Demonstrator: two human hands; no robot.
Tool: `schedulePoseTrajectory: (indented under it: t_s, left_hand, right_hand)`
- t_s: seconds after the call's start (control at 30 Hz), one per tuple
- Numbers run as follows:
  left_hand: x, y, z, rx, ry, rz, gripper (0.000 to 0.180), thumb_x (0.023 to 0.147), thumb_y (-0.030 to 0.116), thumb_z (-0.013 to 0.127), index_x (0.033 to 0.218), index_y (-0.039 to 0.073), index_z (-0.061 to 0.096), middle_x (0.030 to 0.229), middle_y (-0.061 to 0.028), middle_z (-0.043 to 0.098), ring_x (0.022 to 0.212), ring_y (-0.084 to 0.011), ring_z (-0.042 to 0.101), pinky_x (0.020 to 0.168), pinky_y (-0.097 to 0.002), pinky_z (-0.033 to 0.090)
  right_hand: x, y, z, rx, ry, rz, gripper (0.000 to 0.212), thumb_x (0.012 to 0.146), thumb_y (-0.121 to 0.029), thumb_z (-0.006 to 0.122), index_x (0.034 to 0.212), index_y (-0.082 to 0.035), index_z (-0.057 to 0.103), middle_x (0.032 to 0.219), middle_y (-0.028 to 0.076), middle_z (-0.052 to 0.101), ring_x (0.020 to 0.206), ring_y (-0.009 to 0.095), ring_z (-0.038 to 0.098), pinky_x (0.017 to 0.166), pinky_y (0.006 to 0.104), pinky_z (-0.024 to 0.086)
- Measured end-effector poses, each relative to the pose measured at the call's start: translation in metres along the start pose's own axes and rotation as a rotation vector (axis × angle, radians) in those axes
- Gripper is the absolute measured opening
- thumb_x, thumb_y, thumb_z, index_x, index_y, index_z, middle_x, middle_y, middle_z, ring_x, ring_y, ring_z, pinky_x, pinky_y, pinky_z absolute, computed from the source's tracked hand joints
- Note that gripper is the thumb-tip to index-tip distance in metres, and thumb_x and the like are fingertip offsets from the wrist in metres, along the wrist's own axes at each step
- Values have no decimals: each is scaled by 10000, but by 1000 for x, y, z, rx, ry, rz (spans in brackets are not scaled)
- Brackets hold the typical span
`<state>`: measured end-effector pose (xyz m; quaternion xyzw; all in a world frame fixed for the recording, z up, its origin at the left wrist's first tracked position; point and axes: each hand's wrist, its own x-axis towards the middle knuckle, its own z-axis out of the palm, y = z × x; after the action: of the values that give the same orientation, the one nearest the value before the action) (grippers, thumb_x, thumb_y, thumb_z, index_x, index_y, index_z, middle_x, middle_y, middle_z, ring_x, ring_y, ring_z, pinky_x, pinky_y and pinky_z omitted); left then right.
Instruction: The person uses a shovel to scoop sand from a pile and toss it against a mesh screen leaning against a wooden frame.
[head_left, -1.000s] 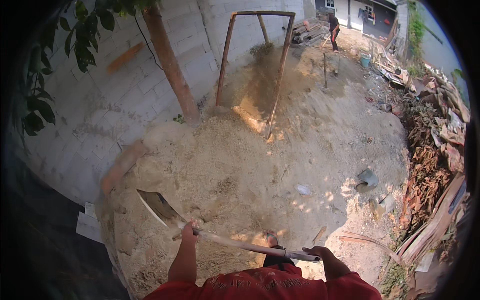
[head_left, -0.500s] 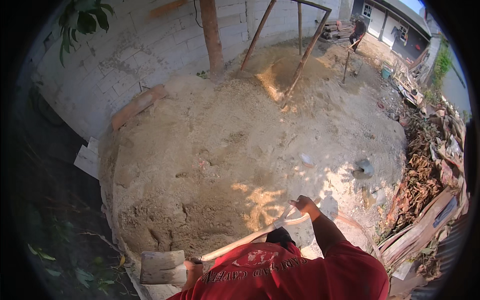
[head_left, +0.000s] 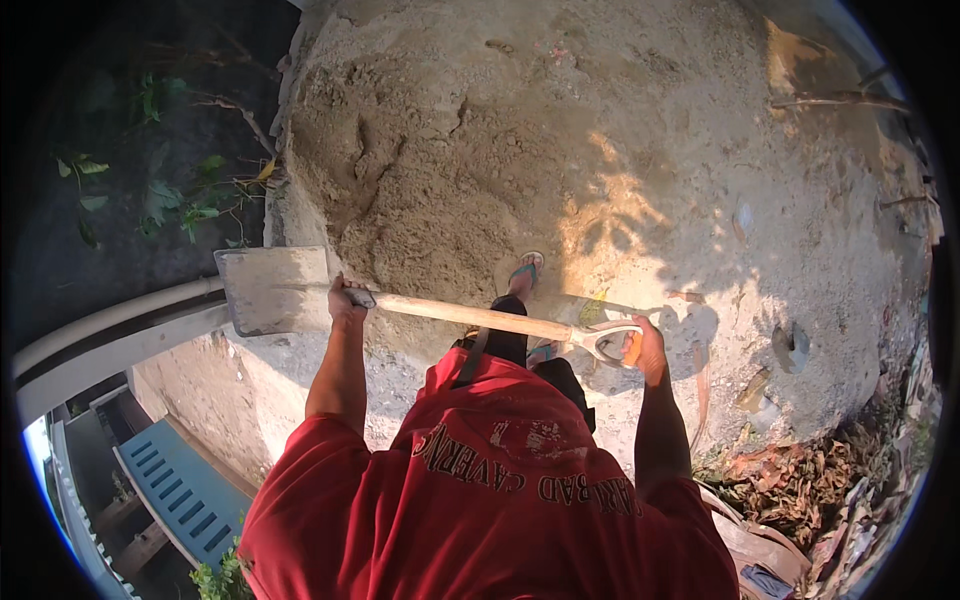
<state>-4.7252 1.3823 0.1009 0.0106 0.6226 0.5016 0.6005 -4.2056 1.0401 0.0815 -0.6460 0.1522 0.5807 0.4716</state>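
A shovel (head_left: pixel 470 309) with a long wooden shaft lies across in front of my body, its flat, worn metal blade (head_left: pixel 270 285) out to the left. My left hand (head_left: pixel 347 300) is closed round the neck where shaft meets blade. At the other end, my right hand (head_left: pixel 645 346) grips the D-shaped handle. No heap of soil shows on the blade. Beyond the shaft, dark loosened sand (head_left: pixel 400 190) covers the ground at the left, with grooves in it. My sandalled feet (head_left: pixel 526 268) stand on the ground close to the shaft.
A pale pipe (head_left: pixel 120 325) and ledge run off beyond the blade, next to a dark drop with leafy twigs (head_left: pixel 175 200). Lower left is a blue slatted panel (head_left: pixel 185 490). Dry leaves (head_left: pixel 790 490) pile up at the lower right. A grey lump (head_left: pixel 790 347) sits on the sand at right.
The view has tipped down and turned, so the wall, posts and distant person are gone. Both hands keep hold of the shovel, which now lies more level across my front.
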Motion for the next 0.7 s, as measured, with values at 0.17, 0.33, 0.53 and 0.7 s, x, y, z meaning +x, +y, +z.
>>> schedulePoseTrajectory:
  t_s: [0.17, 0.33, 0.53, 0.7]
  left_hand:
    - [52, -90, -51, 163, 117, -47, 261, 890, 192, 539, 672, 133, 408, 579, 3, 393, 513, -159, 403, 544, -341, 415]
    - [94, -273, -79, 352, 64, -284, 231, 879, 192, 561, 693, 101, 458, 616, -45, 465, 584, -211, 490, 607, -369, 470]
    - [94, -534, -165, 179, -91, -806, 181, 816, 163, 626, 750, 90, 475, 649, -51, 481, 586, -188, 519, 559, -341, 478]
    - [67, -615, -222, 254, 55, -850, 177, 764, 178, 678, 763, 79, 531, 661, -55, 514, 595, -210, 541, 546, -359, 471]
  right_hand:
    - [61, 133, -81, 27, 85, 99, 419, 810, -464, 568, 593, -140, 417, 454, 0, 365, 362, 148, 396, 306, 279, 234]
    - [78, 243, -205, 90, 503, 295, 440, 866, -461, 480, 580, -147, 364, 441, -21, 305, 319, 126, 309, 301, 260, 203]
    - [-10, 290, -327, 9, 1154, 300, 582, 806, -623, 508, 506, -166, 311, 419, -36, 259, 315, 111, 270, 302, 250, 154]
    - [-100, 311, -329, -115, 1327, 199, 605, 779, -629, 552, 461, -178, 304, 411, -31, 258, 296, 108, 242, 281, 250, 166]
